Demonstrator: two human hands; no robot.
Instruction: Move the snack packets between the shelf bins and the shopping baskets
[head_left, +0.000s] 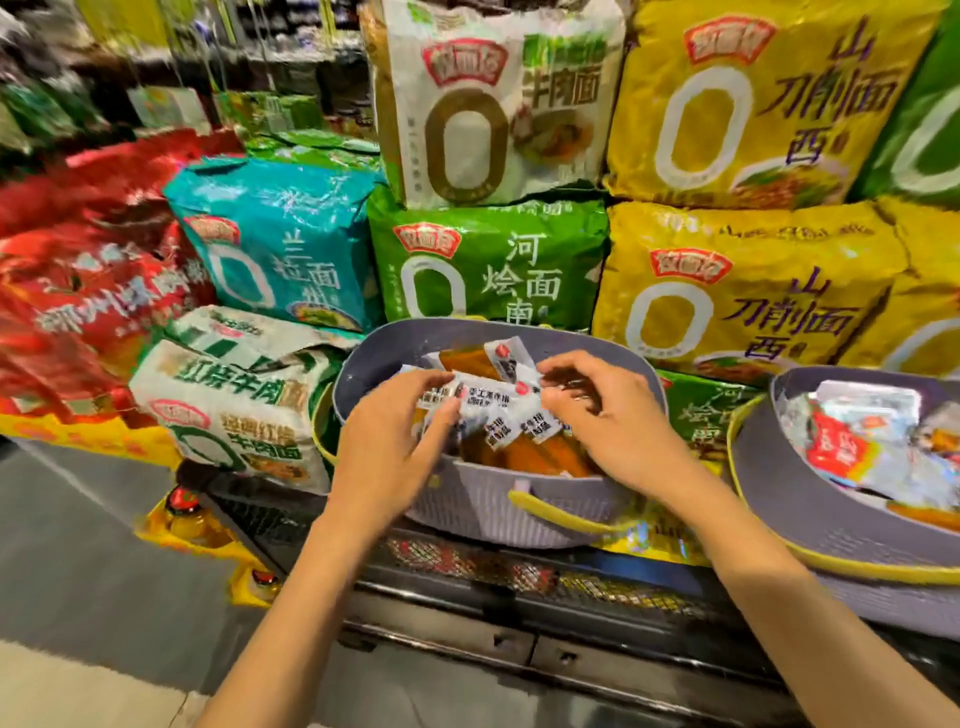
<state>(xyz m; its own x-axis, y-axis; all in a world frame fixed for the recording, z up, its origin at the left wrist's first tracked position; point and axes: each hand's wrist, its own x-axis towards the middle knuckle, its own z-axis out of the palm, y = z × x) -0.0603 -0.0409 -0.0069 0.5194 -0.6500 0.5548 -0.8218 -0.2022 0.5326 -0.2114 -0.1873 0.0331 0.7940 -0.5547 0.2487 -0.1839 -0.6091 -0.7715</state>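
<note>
**A:** Quick status, how far along?

**B:** Somewhere in the middle, I'd say. The landmark is the grey basket (493, 514) with yellow handles. It has a heap of snack packets (498, 410) inside, white labels over orange. Both my hands are in it.

**A:** Grips?

**B:** The left grip (387, 431) is over the near-left part of the heap, with thumb and fingers pinching a white packet. The right grip (618, 421) is over the right part of the heap, fingers curled onto packet edges. Both are grasping packets, and neither is lifted clear of the basket.

**A:** Loading or unloading?

**B:** Can't tell from this. The packets are bunched between the two grips, so I'm either gathering a handful or settling one.

**A:** Anything else holding stock?

**B:** A second basket (779, 467) to the right of the grey basket has mixed packets in it, red and silver. So both baskets are loaded.

**A:** Shelf bins?

**B:** I can't see any. Behind the grey basket there are only stacked noodle multipacks (488, 270). Under it is a wire shelf (519, 577), with bottles (182, 509) down to its left.

**A:** What's left?

**B:** My guess is plenty. The grey basket is well filled, and nothing shows packets sitting in a bin.
</note>
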